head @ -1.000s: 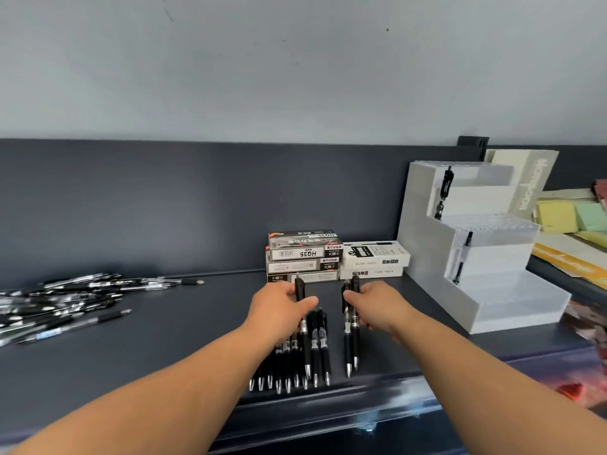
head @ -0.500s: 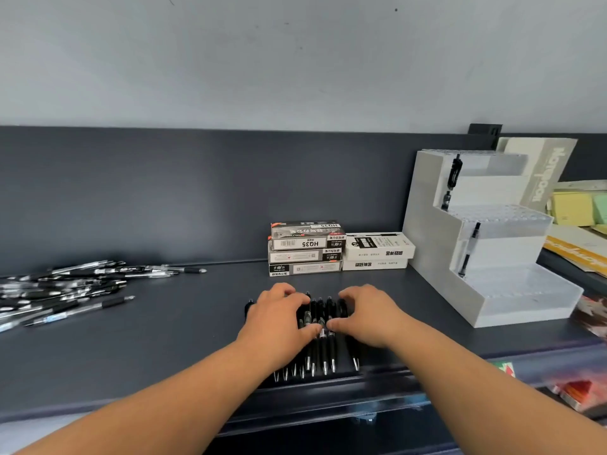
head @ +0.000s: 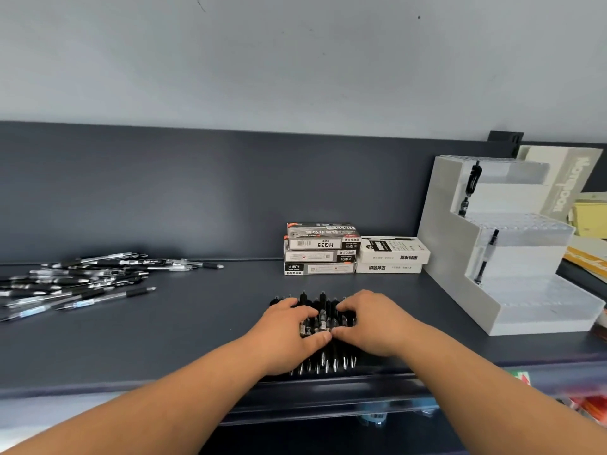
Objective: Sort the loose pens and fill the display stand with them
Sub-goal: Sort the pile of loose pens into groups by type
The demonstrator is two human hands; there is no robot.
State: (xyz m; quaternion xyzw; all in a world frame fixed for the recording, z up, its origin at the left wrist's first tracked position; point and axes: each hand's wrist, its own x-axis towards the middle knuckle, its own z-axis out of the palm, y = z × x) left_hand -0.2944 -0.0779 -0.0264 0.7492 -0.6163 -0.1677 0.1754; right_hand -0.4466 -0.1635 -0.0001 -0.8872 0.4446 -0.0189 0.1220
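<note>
Dark grey shelf [head: 197, 323] under a pale wall fills my view; the sorted pens [head: 323, 310] lie in a tight row at its near edge, straight ahead of me, between the two hands. Their long axis runs away from me: tips point at the near edge, clicker ends at the back panel.

My left hand [head: 289, 326] cups the row from the left and my right hand [head: 371, 323] from the right; on both, the fingers curl over the barrels and the thumbs nearly meet on the near side, so I read it as a two-handed squeeze on the batch. How firm it is I cannot tell.

What matters for the coming move: the display stand [head: 460, 257] sits to the right of the hands and farther back, well apart from the row; the right hand is the nearer one. Its holes open upward, while the pens lie flat, so I judge they must be turned upright on the way.

Unsorted pens [head: 75, 280] lie piled far left; pen boxes [head: 320, 249] are stacked behind the hands.
</note>
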